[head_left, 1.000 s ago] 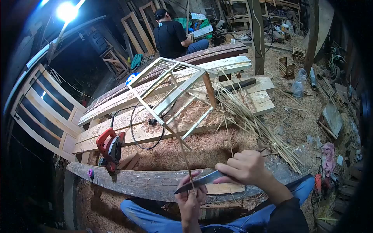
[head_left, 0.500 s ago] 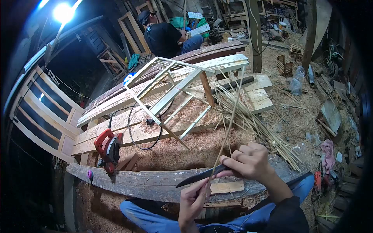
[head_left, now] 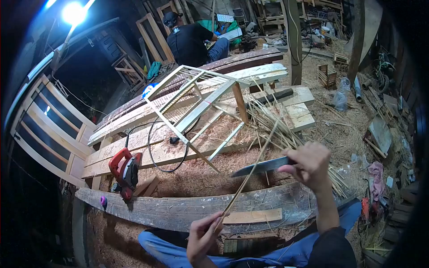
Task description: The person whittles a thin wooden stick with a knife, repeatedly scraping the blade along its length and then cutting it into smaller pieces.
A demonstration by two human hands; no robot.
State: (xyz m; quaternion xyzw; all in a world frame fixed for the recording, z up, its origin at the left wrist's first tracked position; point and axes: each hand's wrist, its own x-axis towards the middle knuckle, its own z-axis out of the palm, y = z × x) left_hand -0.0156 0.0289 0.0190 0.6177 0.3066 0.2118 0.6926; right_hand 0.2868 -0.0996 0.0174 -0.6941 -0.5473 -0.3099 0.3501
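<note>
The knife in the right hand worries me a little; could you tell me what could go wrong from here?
1. The knife in the right hand crosses the strip above the left hand; a slip down the strip could cut those fingers.
2. The strip is thin and held only at its lower end, so it may bend or snap under the blade.

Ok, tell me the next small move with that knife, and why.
Probably set the knife lower on the stick, nearer the left hand: the right hand holds the blade across its middle, and the left hand pinches only its bottom end.
</note>
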